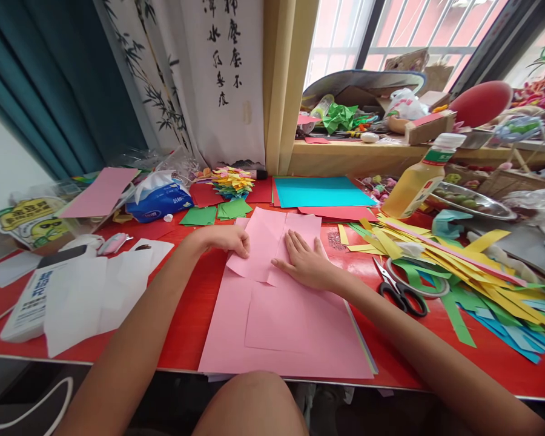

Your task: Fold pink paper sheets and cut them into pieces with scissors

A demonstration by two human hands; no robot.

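Note:
Pink paper sheets (281,321) lie stacked on the red table (191,315) in front of me. On top of them is a smaller folded pink piece (266,242). My left hand (229,239) curls its fingers over the left edge of that piece and pinches it. My right hand (306,263) lies flat and spread on the piece's right side, pressing it down. Both forearms reach in from the bottom of the view.
Black-handled scissors (402,290) and a tape ring (418,275) lie right of my right hand, beside a heap of coloured paper strips (481,278). A juice bottle (420,181), a teal sheet (320,192), a tissue pack (161,200) and white papers (95,297) surround the work area.

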